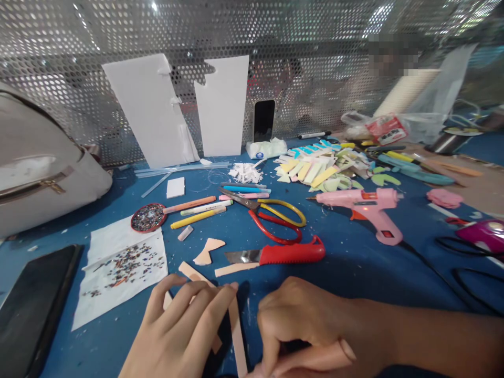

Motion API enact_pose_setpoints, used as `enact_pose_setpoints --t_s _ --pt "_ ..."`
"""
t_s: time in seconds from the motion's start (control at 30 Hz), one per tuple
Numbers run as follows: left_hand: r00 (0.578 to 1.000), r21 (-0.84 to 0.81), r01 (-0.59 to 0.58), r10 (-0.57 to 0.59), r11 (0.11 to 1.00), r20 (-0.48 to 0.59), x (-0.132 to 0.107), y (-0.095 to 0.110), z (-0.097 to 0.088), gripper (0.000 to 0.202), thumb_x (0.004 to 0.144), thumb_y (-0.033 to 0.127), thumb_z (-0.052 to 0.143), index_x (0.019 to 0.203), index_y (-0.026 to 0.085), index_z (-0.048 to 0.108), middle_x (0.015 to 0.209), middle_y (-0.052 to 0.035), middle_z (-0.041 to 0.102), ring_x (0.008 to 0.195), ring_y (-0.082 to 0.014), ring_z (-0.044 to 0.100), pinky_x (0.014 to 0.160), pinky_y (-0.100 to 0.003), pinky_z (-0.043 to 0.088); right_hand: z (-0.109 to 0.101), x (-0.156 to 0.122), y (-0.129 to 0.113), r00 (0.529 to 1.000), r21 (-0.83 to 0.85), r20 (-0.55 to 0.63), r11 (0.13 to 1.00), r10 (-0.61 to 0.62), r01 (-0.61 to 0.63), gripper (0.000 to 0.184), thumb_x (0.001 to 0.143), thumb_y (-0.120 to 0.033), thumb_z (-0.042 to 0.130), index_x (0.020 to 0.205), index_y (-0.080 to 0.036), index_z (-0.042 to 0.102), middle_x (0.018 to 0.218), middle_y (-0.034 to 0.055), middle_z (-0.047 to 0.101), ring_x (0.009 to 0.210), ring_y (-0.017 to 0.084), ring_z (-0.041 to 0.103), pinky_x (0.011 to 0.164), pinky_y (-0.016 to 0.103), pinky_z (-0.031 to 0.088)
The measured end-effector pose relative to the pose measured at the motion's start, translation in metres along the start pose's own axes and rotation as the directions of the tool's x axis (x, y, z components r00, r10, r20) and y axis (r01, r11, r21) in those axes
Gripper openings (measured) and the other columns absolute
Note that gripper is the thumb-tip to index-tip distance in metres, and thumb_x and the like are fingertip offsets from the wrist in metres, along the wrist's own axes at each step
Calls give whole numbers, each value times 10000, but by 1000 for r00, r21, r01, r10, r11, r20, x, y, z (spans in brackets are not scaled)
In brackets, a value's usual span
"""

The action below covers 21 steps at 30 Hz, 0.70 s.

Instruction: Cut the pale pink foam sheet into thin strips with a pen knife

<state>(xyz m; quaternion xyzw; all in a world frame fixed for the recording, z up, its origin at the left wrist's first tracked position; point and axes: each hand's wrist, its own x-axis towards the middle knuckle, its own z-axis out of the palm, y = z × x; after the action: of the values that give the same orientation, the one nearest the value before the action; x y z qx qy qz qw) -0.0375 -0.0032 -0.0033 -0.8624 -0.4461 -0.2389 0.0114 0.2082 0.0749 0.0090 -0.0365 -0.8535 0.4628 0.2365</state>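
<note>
My left hand (183,325) lies with its fingers stretched out over peach-coloured strips (237,336), the fingertips pressing on them. Low in the view, my right hand (301,315) is closed around a peach-coloured, marker-like tube (318,358); its working end is out of sight. A longer peach strip (195,274) sticks out beyond my left fingers. Just past the hands are a short strip (236,269), a bow-shaped peach piece (208,251) and a red-handled knife (291,253).
Scissors (260,210) lie among several markers (199,218). A pink glue gun (366,202) rests at right, its cord trailing toward my forearm. At left are a glitter-covered tissue (126,268), a black phone (39,310) and a bag (43,168). Paper scraps (315,168) pile up behind.
</note>
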Motion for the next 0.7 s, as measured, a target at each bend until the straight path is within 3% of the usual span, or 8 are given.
enact_pose_setpoints --t_s 0.17,0.3,0.4,0.53,0.63,0.7 --pt "1000 10 -11 11 1000 1 0 1 -1 468 1131 487 304 1428 190 511 1095 -36 735 1110 -207 575 1069 -387 263 -1 2 -8 991 54 -117 997 68 -62 288 1008 -345 521 790 -176 604 736 74 757 619 147 669 576 213 493" --pt "999 36 -33 33 999 -8 0 2 -1 468 1121 495 366 1423 165 505 1114 -52 738 1120 -215 576 1052 -405 280 -1 4 -10 981 4 -132 990 143 -144 185 940 -249 566 780 -170 615 733 62 743 602 130 637 572 203 469" --pt "999 36 -40 40 999 -22 -1 3 0 427 1111 436 434 1429 160 506 1139 -56 739 1146 -218 586 1061 -418 284 0 1 -8 991 64 -75 992 109 -105 182 900 -256 575 734 -182 592 681 36 711 594 136 619 570 210 456" --pt "998 80 -46 49 996 -39 -1 3 4 397 1118 354 375 1448 163 485 1142 -51 736 1130 -228 580 1053 -431 286 -2 -3 -7 970 66 -157 982 187 -179 114 872 -182 536 761 -187 560 626 -9 604 523 112 531 518 209 398" --pt "995 118 -57 66 991 -77 3 2 4 512 1116 508 307 1438 152 485 1109 -61 742 1081 -239 597 1031 -438 298 -5 -4 -11 955 86 -214 978 206 -192 138 923 -185 505 788 -191 532 617 -33 534 494 96 470 498 210 362" --pt "992 144 -99 109 985 -65 7 1 2 616 1074 620 367 1429 134 496 1104 -58 749 1055 -235 623 1027 -432 297 -7 -5 -13 942 101 -256 975 219 -199 191 968 -226 509 780 -193 511 652 -22 543 518 97 487 512 214 376"
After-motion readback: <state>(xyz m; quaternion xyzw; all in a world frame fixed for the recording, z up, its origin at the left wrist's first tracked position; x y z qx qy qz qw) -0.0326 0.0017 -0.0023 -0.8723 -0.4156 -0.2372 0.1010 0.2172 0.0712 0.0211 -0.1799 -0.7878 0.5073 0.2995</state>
